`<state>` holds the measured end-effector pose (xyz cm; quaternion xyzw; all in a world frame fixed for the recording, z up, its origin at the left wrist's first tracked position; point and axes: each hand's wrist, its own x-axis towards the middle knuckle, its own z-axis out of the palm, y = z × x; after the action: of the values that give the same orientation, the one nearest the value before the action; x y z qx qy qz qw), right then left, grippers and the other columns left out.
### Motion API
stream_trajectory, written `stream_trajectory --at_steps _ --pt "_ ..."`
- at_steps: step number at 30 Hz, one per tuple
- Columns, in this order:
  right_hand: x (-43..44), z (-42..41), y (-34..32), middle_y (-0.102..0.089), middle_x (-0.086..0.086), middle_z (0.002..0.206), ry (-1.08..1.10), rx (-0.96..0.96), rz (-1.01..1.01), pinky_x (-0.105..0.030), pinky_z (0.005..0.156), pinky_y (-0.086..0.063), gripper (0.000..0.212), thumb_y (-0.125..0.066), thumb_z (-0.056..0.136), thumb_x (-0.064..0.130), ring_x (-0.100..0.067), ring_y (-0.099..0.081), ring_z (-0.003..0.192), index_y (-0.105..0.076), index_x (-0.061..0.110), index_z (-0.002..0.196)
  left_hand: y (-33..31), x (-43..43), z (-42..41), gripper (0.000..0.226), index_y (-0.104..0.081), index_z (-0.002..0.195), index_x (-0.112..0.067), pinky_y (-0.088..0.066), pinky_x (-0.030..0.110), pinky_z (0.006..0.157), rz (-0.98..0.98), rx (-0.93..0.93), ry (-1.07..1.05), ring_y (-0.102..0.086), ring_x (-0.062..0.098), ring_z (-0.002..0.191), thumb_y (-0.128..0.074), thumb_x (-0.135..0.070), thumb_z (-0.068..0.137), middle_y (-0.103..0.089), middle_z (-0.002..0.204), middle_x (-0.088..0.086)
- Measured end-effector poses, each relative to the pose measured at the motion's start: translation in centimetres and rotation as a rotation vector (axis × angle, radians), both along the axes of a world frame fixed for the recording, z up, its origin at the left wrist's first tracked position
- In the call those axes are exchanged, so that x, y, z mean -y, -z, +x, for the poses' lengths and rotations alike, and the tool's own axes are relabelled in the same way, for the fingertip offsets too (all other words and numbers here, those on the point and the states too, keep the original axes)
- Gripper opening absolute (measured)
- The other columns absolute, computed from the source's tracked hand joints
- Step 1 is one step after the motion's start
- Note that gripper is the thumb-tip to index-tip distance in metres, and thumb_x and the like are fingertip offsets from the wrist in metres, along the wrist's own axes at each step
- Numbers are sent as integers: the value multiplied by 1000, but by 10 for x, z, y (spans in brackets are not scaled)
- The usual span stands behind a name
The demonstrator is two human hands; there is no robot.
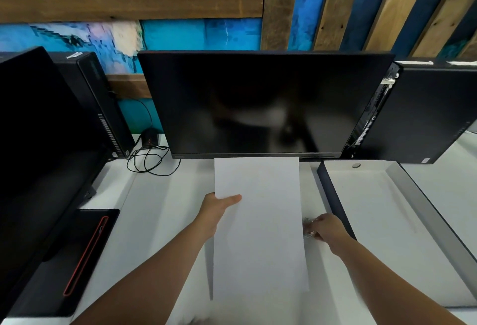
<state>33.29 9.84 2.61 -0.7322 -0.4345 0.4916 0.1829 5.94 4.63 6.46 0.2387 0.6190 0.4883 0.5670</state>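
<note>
Thumb on top and the other fingers hidden beneath, the left hand [216, 208] pinches the left edge of a white sheet of paper [258, 234]. The sheet seems lifted slightly off the white desk [160, 195], its far end near the foot of the dark monitor [258, 102]. Paper this thin is likely light and limp and creases easily, so an edge grip with a second supporting hand would suit it. The right hand [326, 228] bends its fingertips down onto a small crinkled clear packet [309, 230] just beside the sheet's right edge; blur hides whether they close on it. Further right lies a shallow open box [331, 195]; in it, a small grey disc [356, 165] sits against the far wall.
</note>
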Motion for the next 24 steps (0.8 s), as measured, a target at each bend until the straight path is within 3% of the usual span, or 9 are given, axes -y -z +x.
stream_trajectory --at_steps 2,6,9,12,13,16,19,24 --pt "-1 1 -3 -60 -16 68 90 -143 7 -39 76 -54 21 -73 77 -2 -25 -56 65 -56 0 65 0 1 0 26 -70 100 -14 -53 38 86 -1 5 0 -68 26 94 -79 -14 75 -73 100 5" --pt "-15 1 -31 -62 -18 79 219 -335 167 -31 67 -53 17 -72 78 0 -27 -63 76 -55 1 76 0 3 -1 28 -70 102 -12 -53 35 82 5 12 -6 -68 24 93 -78 -14 75 -73 98 4" --pt "-28 -13 -76 -56 -6 76 201 -392 382 -27 64 -52 26 -75 78 7 -19 -58 68 -51 9 88 -3 6 -2 27 -70 102 -12 -54 33 77 7 18 -8 -69 23 90 -78 -13 76 -73 96 3" --pt "-38 -32 -121 -53 -5 106 174 -438 517 -33 82 -53 56 -75 81 15 -18 -61 88 -42 10 126 -6 11 -3 21 -70 97 -15 -54 29 71 18 21 -5 -69 20 87 -77 -13 77 -74 93 1" --pt "-40 -40 -134 -52 -5 110 132 -449 522 -33 85 -52 56 -73 82 16 -18 -61 93 -42 10 129 -6 13 -3 20 -70 96 -15 -54 29 71 21 29 -4 -69 20 88 -77 -13 77 -74 94 1" --pt "-44 -66 -157 -56 -7 97 28 -494 474 -31 74 -50 21 -62 85 8 -21 -57 86 -56 11 105 -7 19 -4 22 -71 97 -14 -54 31 75 19 44 -3 -70 21 90 -77 -13 76 -74 97 3" --pt "-42 -100 -163 -50 -6 84 -6 -560 415 -32 65 -47 5 -53 87 8 -21 -49 79 -52 11 91 -6 24 -5 24 -71 100 -12 -55 31 75 19 56 -7 -70 22 89 -77 -12 76 -75 97 4" --pt "-39 -152 -157 -59 -4 97 -190 -369 373 -28 67 -46 42 -53 91 49 -19 -56 85 -60 13 109 -11 28 -6 21 -72 96 -13 -55 28 68 2 42 -8 -71 18 82 -77 -12 76 -75 90 1"
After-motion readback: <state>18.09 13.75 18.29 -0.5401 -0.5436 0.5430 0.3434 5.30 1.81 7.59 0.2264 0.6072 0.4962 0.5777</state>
